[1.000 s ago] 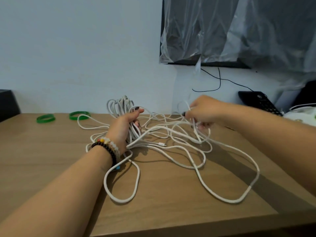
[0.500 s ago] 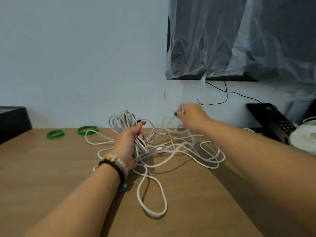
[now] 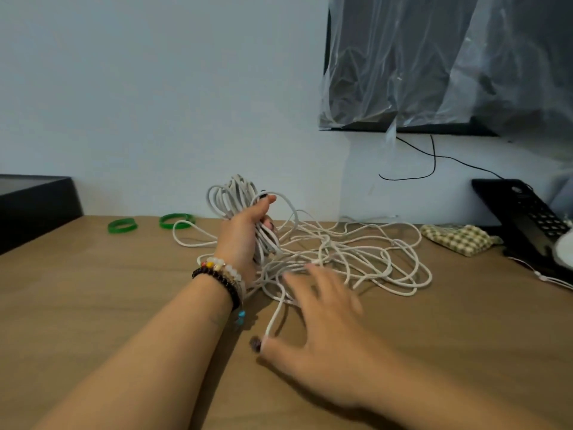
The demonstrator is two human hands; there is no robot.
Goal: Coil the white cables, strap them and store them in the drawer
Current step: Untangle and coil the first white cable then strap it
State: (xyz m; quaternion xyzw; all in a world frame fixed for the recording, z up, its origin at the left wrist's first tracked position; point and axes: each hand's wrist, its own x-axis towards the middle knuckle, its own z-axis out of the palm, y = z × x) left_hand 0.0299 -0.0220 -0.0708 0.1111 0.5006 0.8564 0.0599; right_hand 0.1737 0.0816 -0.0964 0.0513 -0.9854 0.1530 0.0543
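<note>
Wooden desk [image 3: 93,305] against white wall. Left hand [image 3: 245,234] clamped on coil [image 3: 232,193]; loose cable [image 3: 356,259] sprawls to its right. Right hand [image 3: 322,321] has dropped from far side to near slack, fingers spread, blurred, gripping nothing. Likely fetching next loop. Green bands [image 3: 148,223] wait unused.

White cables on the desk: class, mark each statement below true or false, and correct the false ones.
1. The left hand grips a bundle of coiled cable. True.
2. The right hand holds a green band. False: it is spread open over the loose cable, with one strand by its thumb.
3. Two green bands lie on the desk near the wall. True.
4. All the cable is already coiled. False: much of it lies tangled on the desk.
5. The left wrist is bare. False: it wears beaded bracelets.
</note>
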